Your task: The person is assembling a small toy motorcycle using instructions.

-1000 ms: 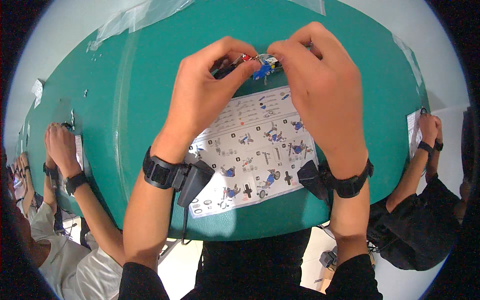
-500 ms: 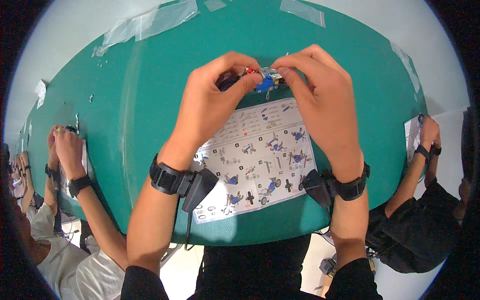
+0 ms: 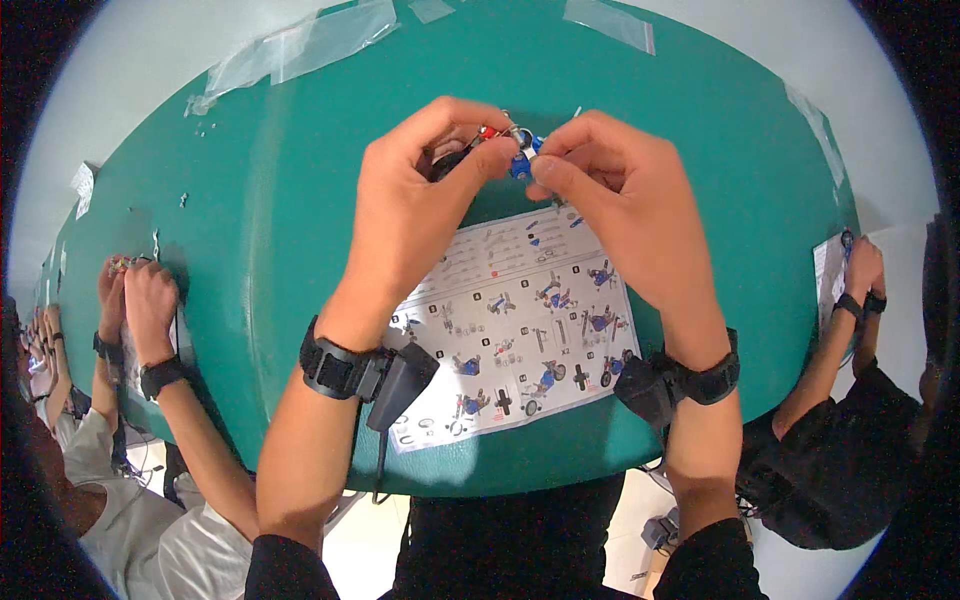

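Above the green table, my left hand point(image 3: 425, 175) pinches the left side of a small toy motorcycle model point(image 3: 519, 167) with blue, red, black and metallic parts. The fingers of my right hand point(image 3: 625, 185) are closed on the right side of the same model. My fingers cover much of it, so its exact shape cannot be made out. Below the hands lies a printed instruction sheet point(image 3: 510, 325) with coloured assembly pictures, partly covered by my wrists. Each wrist wears a black strap with a dark box on it.
Clear plastic bags point(image 3: 335, 40) lie along the table's far edge. Small metallic pieces point(image 3: 183, 200) sit on the green table point(image 3: 320, 300) at the left. To the left, another person's hands point(image 3: 150, 300) hold small parts; at the right, a person point(image 3: 860, 275) works over a sheet.
My right hand has shifted slightly left and turned inward on the model. The model has tilted between my fingers, and its blue part now shows at another angle.
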`<action>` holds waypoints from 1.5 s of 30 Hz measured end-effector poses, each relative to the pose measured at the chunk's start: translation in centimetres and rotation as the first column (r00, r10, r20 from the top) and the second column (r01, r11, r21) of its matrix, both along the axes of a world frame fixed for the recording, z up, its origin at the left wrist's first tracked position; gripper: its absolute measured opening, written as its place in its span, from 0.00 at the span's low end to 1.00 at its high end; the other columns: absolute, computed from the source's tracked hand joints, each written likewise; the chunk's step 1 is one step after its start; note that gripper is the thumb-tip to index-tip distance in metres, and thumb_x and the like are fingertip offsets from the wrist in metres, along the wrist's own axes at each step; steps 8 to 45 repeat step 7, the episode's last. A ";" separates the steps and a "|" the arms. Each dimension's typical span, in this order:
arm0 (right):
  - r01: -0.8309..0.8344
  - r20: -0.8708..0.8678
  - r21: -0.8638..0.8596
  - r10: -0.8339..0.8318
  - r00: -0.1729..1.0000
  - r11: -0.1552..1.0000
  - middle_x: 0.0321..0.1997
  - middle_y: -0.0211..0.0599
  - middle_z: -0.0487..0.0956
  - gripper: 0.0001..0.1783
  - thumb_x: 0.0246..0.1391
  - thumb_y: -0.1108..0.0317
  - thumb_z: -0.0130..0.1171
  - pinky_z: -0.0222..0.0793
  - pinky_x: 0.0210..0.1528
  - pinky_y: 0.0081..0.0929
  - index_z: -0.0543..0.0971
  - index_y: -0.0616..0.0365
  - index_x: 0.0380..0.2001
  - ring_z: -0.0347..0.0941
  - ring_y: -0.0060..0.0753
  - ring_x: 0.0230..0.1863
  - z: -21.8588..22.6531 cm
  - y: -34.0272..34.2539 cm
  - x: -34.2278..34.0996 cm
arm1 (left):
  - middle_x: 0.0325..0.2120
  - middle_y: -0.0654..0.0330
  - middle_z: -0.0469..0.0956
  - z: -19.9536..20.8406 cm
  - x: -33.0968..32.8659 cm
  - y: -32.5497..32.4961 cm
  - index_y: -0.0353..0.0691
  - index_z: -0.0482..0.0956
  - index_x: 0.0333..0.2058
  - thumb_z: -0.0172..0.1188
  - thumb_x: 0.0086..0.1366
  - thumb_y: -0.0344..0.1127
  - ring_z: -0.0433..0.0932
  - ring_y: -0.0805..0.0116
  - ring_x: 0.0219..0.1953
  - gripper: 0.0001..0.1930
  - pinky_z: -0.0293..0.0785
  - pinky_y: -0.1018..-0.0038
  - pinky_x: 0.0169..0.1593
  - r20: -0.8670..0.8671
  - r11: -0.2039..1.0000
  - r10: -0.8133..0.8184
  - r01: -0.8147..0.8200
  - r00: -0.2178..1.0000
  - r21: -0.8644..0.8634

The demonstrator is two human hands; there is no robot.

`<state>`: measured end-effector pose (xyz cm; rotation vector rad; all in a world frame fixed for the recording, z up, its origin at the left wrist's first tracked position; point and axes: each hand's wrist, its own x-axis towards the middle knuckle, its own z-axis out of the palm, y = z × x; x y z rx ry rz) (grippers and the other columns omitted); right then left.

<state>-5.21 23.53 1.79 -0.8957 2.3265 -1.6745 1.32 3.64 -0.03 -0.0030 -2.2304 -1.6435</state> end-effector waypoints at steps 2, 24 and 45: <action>-0.036 0.127 -0.028 0.039 0.991 0.999 0.35 0.40 0.91 0.10 0.68 0.66 0.68 0.76 0.36 0.27 0.84 0.64 0.41 0.86 0.26 0.34 0.3 -0.1 0.0 | 0.41 0.61 0.88 0.2 0.0 0.0 0.34 0.85 0.50 0.68 0.73 0.24 0.86 0.75 0.42 0.09 0.82 0.77 0.48 -0.016 1.000 -0.015 0.015 1.000 0.003; -0.054 0.263 0.006 0.051 0.963 0.999 0.37 0.41 0.92 0.09 0.69 0.66 0.67 0.78 0.40 0.25 0.85 0.62 0.42 0.88 0.29 0.38 1.0 -0.5 0.2 | 0.32 0.66 0.86 -0.3 -0.2 0.0 0.38 0.87 0.45 0.71 0.71 0.27 0.78 0.84 0.35 0.06 0.72 0.82 0.37 0.021 0.996 -0.005 0.004 1.000 0.085; -0.054 0.263 0.006 0.051 0.963 0.999 0.37 0.41 0.92 0.09 0.69 0.66 0.67 0.78 0.40 0.25 0.85 0.62 0.42 0.88 0.29 0.38 1.0 -0.5 0.2 | 0.32 0.66 0.86 -0.3 -0.2 0.0 0.38 0.87 0.45 0.71 0.71 0.27 0.78 0.84 0.35 0.06 0.72 0.82 0.37 0.021 0.996 -0.005 0.004 1.000 0.085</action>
